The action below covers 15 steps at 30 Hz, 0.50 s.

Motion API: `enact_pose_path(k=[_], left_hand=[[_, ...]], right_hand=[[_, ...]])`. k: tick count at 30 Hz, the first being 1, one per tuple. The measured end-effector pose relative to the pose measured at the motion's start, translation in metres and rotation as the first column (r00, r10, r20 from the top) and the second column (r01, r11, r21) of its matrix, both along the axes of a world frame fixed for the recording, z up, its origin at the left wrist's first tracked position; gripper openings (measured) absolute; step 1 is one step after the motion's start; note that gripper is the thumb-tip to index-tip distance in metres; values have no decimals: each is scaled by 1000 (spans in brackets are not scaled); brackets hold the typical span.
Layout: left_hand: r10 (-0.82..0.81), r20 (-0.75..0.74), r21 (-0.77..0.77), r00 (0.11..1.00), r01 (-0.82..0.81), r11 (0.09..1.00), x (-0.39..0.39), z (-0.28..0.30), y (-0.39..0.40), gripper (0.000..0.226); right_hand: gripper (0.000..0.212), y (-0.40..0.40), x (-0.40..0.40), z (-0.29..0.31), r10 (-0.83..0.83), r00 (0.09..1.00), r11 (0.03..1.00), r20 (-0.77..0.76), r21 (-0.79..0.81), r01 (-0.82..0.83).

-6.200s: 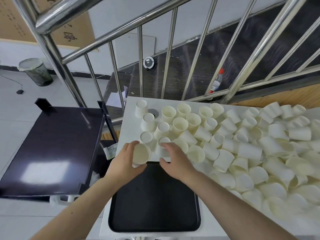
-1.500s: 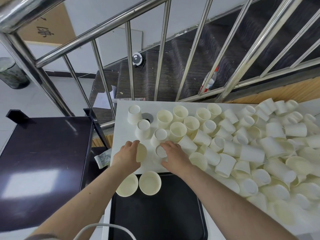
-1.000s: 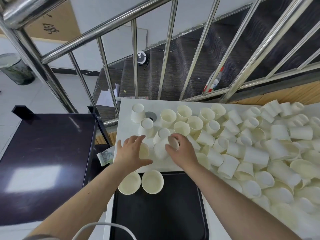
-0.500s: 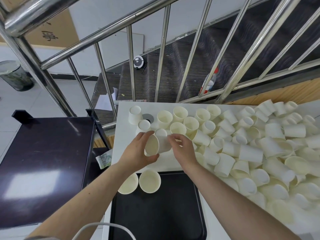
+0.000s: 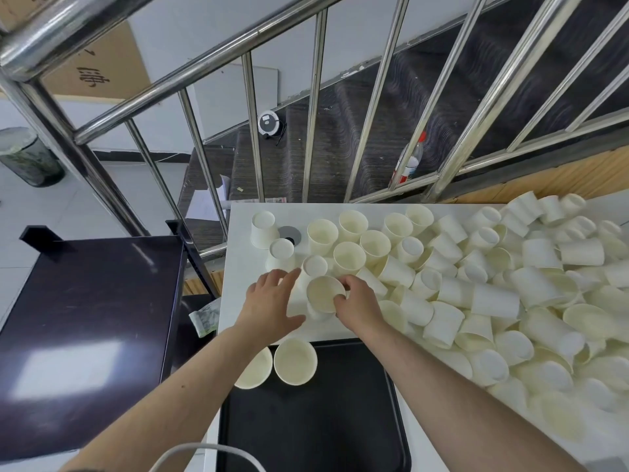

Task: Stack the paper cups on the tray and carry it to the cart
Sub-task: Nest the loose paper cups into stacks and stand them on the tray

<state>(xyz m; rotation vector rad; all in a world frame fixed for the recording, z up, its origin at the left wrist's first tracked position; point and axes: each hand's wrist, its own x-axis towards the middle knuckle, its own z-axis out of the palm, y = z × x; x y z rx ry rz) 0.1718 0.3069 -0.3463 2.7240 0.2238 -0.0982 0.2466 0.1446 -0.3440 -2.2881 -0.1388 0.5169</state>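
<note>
cup btwn hands, right hand gripping

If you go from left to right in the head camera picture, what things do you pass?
Trash bin → dark cart → left hand → right hand → plastic bottle → big pile of paper cups.

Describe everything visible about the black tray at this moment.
The black tray is a flat rectangular tray with rounded corners and a low raised rim, matte, plastic-looking. It lies flat on the white table, nearest the camera. Two upright cream paper cups stand side by side at its far-left corner, mouths up. Neither hand touches it; the forearms cross above it.
</note>
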Motion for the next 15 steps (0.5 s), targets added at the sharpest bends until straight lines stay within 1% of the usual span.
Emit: enact_pose_path(k=[4,7,9,12,14,15], left_hand=[[67,-158,92,985,-52,994,-3,-9,10,82],[98,-233,85,967,-81,993,-5,-13,12,81],[109,-254,67,961,-95,993,-7,-14,13,80],[109,-246,29,963,-105,994,-6,-14,13,76],[117,-221,12,968,-117,993,-6,-13,13,75],[126,-204,4,971,-128,992,-5,-11,12,75]], right_hand=[[38,-6,3,-11,-5,997,998,-76,-66,0],[42,-6,4,-16,9,996,995,-88,-98,-18],[44,-6,4,-17,38,996,989,-86,-137,-50],[47,-6,2,-14,167,986,948,-5,-275,-162],[53,-6,-1,-10,308,948,882,80,-399,-253],[58,-6,-3,-9,376,921,850,106,-434,-297]])
